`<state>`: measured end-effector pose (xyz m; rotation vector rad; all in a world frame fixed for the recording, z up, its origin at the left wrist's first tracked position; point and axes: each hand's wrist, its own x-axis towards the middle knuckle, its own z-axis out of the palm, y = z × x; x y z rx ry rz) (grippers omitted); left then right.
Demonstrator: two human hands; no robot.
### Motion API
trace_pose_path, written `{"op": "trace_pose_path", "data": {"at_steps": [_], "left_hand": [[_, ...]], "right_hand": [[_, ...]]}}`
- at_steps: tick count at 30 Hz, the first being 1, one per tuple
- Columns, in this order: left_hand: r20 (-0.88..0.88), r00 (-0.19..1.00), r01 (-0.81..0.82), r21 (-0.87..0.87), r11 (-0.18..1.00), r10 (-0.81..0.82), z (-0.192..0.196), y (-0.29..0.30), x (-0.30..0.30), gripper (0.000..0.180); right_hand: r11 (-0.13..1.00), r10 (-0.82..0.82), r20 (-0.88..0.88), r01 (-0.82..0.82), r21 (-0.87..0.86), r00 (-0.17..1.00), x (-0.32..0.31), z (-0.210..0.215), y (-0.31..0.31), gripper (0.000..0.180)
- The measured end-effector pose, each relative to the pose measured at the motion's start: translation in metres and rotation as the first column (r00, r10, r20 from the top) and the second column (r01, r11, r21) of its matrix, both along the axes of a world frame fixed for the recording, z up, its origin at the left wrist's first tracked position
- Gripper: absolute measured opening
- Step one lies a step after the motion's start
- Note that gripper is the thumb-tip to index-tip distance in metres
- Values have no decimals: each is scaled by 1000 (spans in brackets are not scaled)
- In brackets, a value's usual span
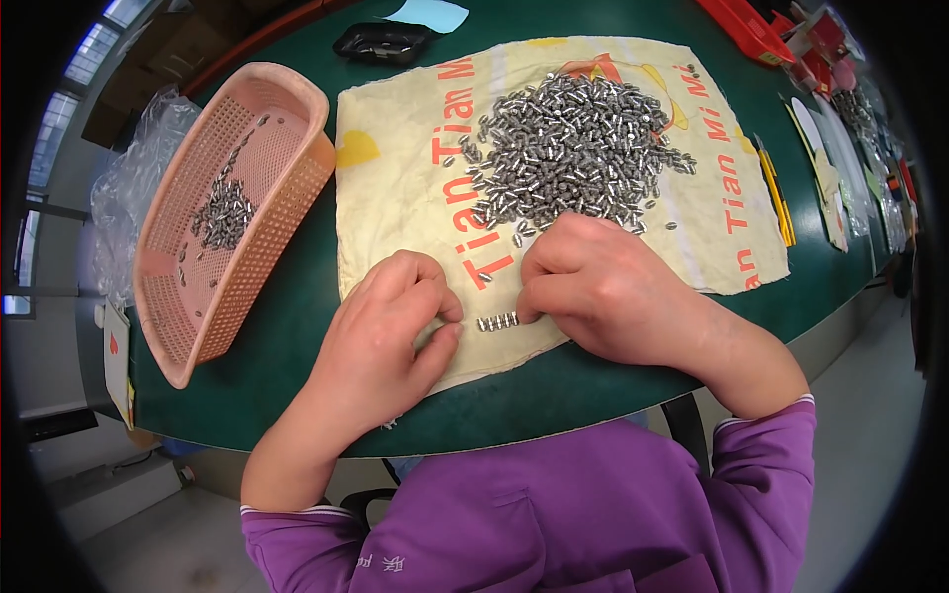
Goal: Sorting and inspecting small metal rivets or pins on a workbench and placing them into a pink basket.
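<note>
A short row of small metal cylinders [497, 322] stands side by side on a cream printed cloth [405, 212], between my two hands. At its right end, my right hand [603, 287] has thumb and index finger pinched on a cylinder, which the fingertips mostly hide. My left hand [386, 331] is curled at the row's left end, its thumb and index tips a little apart with nothing seen between them. Just beyond my right hand lies a large heap of loose metal cylinders [578, 148]. A single cylinder [485, 278] rests between the row and the heap.
To the left, a pink perforated plastic basket [267, 262] holds some scattered cylinders, with clear plastic film [148, 143] behind it. A black tray [383, 42] and a red bin [746, 30] stand at the back. A yellow pen-like tool [776, 198] lies right of the cloth on the green table [474, 423].
</note>
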<state>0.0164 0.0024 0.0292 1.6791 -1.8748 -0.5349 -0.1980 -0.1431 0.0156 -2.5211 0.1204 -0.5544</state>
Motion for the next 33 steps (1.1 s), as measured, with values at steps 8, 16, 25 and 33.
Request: {"op": "trace_pose_path", "data": {"at_steps": [8, 16, 25, 33], "left_hand": [[34, 999, 5, 31, 1000, -6, 5, 4, 0, 18], [51, 999, 8, 51, 999, -10, 8, 6, 1, 18], [63, 998, 9, 63, 998, -13, 10, 8, 2, 17], [22, 999, 28, 42, 999, -29, 7, 6, 0, 17]], "right_hand": [[1000, -2, -10, 2, -8, 1000, 1, -1, 3, 20], [1000, -2, -4, 2, 0, 1000, 3, -1, 6, 26], [1000, 4, -8, -4, 3, 1000, 3, -2, 8, 28], [998, -8, -19, 7, -67, 1000, 1, -1, 5, 18]]}}
